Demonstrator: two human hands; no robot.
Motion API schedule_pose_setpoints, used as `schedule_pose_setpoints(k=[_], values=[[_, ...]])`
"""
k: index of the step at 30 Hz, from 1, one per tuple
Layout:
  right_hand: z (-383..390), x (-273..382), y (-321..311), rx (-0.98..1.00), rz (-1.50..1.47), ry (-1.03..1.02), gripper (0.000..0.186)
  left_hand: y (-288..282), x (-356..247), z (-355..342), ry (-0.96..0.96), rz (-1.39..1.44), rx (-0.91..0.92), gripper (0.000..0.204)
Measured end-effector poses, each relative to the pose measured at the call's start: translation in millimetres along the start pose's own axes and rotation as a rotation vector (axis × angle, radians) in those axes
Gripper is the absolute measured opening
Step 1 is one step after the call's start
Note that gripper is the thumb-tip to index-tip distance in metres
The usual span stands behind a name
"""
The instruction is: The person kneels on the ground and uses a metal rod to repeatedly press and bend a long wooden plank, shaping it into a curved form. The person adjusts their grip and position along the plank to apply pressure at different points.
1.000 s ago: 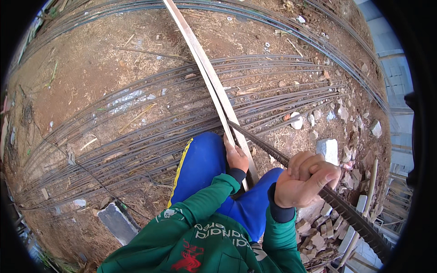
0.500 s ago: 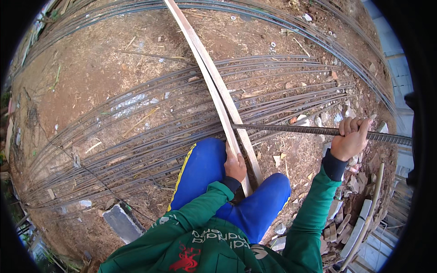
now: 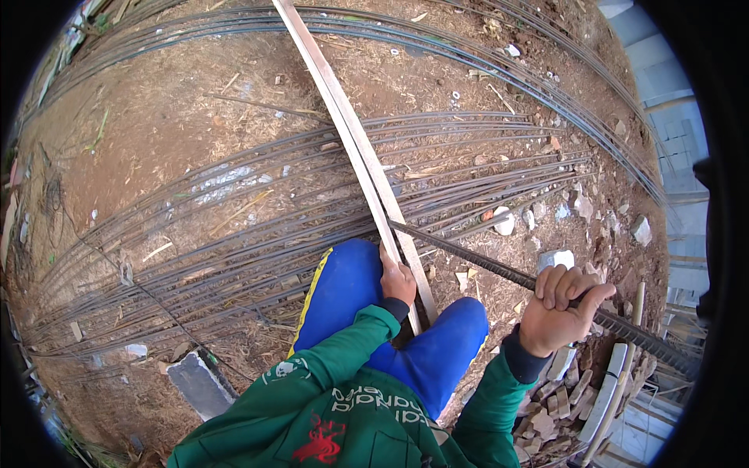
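Two long pale wooden boards (image 3: pixel 328 82) run side by side from the top of the view down to my bent knees. My left hand (image 3: pixel 396 277) grips the left board beside my left knee. My right hand (image 3: pixel 563 304) is wrapped round a thick ribbed steel bar (image 3: pixel 484 262), which slants from between the boards out to the lower right. The bar's inner end sits in the gap between the boards; how far in it goes, I cannot tell.
Thin rusty rods (image 3: pixel 195 242) lie fanned on the dirt under the boards. Bluish rods (image 3: pixel 449 51) cross farther away. A grey block (image 3: pixel 199 382) lies at lower left. Broken bricks (image 3: pixel 558 402), white rubble (image 3: pixel 555 259) and a pole (image 3: pixel 601 421) lie at the right, beside pale sheeting (image 3: pixel 671 156).
The bar's outer end swung up to nearly level half a second ago and has since swung back down, my right hand moving with it. My left hand stays on the board.
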State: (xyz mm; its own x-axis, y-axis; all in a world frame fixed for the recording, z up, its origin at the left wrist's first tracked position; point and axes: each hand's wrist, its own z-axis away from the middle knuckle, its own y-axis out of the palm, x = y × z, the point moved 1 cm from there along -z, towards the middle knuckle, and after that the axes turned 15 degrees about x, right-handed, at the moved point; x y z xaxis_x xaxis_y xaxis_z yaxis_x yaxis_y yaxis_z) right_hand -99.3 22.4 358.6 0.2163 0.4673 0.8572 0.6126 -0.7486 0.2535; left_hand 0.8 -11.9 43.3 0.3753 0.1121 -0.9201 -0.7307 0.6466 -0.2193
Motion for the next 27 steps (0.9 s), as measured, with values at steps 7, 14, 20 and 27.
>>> schedule_pose_setpoints(k=[7, 14, 20, 27], values=[[-3.4, 160.2, 24.7, 0.091, 0.271, -0.166, 0.043, -3.5, 4.1, 0.6, 0.046, 0.001, -0.048, 0.071], [-8.7, 114.9, 103.5, 0.413, 0.112, -0.153, 0.04, -2.3, 4.5, -0.2, 0.063, 0.025, -0.065, 0.071], [42.4, -59.3, 54.9, -0.054, 0.173, -0.131, 0.047, 1.7, -2.1, -0.9, -0.025, -0.012, -0.006, 0.072], [29.0, 24.0, 72.1, 0.132, 0.156, -0.298, 0.043, -14.8, -26.5, -39.4, -0.06, 0.142, -0.172, 0.059]])
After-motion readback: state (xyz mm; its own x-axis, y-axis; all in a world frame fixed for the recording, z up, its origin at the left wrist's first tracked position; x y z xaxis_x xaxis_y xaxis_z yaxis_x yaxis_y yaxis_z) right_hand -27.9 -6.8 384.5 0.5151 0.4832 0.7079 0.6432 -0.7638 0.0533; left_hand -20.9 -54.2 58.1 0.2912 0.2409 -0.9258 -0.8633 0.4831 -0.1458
